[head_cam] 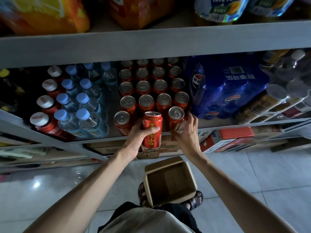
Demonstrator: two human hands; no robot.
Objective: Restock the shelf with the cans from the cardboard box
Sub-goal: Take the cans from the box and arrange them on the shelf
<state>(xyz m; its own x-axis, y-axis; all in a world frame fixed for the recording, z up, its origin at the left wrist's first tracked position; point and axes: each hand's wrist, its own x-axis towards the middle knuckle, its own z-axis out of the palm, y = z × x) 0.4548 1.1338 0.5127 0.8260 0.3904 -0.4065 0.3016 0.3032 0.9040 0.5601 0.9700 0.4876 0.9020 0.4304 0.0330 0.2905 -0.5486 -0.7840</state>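
Observation:
My left hand [138, 137] is wrapped around a red can with yellow characters [152, 130], upright at the front edge of the grey shelf [218, 126]. It sits in the gap between two front-row cans [122, 121] [175, 117]. My right hand [186, 132] rests fingers apart against the right front can and the shelf edge, holding nothing. Several rows of the same red cans [151, 86] stand behind. The open cardboard box [170, 180] stands on the floor below; no cans show inside it.
Water bottles with blue caps [80, 101] and red-labelled bottles [43, 121] stand left of the cans. A blue shrink-wrapped Pepsi pack [225, 86] sits right of them. An upper shelf board [151, 44] overhangs. Cartons [227, 138] fill the shelf below. My sandalled feet stand by the box.

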